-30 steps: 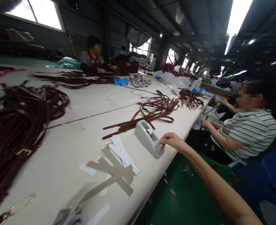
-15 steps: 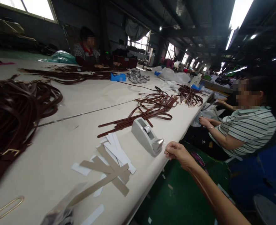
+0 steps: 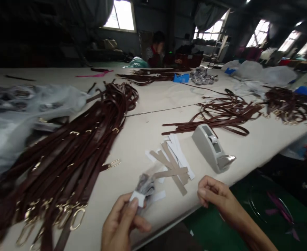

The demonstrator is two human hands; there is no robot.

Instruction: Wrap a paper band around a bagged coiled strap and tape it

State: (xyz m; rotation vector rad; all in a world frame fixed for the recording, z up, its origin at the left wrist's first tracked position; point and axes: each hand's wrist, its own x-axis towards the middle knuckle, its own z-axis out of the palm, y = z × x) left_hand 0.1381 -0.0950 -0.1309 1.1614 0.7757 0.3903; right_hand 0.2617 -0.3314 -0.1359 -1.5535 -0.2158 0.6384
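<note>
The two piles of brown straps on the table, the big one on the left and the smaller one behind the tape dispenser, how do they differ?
The left pile is far thicker and denser; the pile behind the tape dispenser is thin and loose. The left pile's straps run roughly parallel, with gold buckles bunched at the near end; the other pile's straps loop and tangle. Both are dark brown and lie on the same pale table.

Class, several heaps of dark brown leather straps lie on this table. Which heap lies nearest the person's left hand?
The big heap of dark brown leather straps with gold buckles, just beside the left hand. The other heaps lie farther off, beyond the grey tape dispenser.
</note>
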